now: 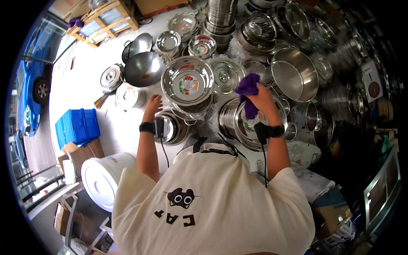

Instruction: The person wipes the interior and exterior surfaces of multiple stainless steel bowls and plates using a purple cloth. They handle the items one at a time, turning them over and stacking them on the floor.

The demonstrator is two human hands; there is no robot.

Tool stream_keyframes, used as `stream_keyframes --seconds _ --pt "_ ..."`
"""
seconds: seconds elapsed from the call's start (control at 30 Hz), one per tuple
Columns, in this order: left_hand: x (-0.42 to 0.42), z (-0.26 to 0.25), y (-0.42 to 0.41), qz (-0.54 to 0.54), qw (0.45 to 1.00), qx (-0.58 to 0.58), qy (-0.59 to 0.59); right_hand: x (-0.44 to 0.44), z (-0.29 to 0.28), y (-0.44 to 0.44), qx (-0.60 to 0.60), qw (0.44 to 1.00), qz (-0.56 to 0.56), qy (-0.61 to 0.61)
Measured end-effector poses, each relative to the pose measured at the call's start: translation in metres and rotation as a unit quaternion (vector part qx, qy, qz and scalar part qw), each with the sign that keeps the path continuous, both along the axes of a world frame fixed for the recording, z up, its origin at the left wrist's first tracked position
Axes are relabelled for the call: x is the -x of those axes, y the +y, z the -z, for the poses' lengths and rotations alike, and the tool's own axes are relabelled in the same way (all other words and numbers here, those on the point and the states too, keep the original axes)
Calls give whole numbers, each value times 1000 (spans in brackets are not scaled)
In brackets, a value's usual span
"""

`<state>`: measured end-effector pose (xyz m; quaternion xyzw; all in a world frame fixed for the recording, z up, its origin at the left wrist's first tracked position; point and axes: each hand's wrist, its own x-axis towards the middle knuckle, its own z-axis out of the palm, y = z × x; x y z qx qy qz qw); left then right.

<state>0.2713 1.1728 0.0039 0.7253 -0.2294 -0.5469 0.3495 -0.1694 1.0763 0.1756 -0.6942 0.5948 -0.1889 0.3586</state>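
A bunched purple cloth (248, 87) is in my right hand (263, 99), which is raised over a stack of steel basins (228, 116) with a floral print in the top one. My left hand (154, 104) holds nothing; its fingers are apart, just left of a large shiny steel basin (188, 81) with a printed fruit and flower centre. Below that hand sit small nested steel bowls (165, 127). A round steel lid or tray (224, 76) in clear plastic lies between the large basin and the cloth.
Dark woks (144, 68) and a lidded steel pot (111, 77) stand at the left. A deep steel pot (295, 75) is at the right, among stacked, plastic-wrapped metalware. Nearer on the left are a blue plastic crate (78, 126) and a white lidded bucket (102, 181). A wooden crate (108, 22) stands at the upper left.
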Motion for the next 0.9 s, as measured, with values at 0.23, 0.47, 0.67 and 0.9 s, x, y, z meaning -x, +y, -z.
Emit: stream_keyframes --seconds 0.23,0.47,0.67,0.9 --pt "57 -67 -5 173 984 -2 -54 155 30 77 70 978 139 139" --pt "183 -78 -47 399 900 168 -57 195 70 121 69 938 177 291" --pt "275 -109 -49 508 838 157 -124 187 59 134 -91 947 188 242" --pt "288 -117 -47 557 762 250 -216 169 39 141 -74 936 222 261"
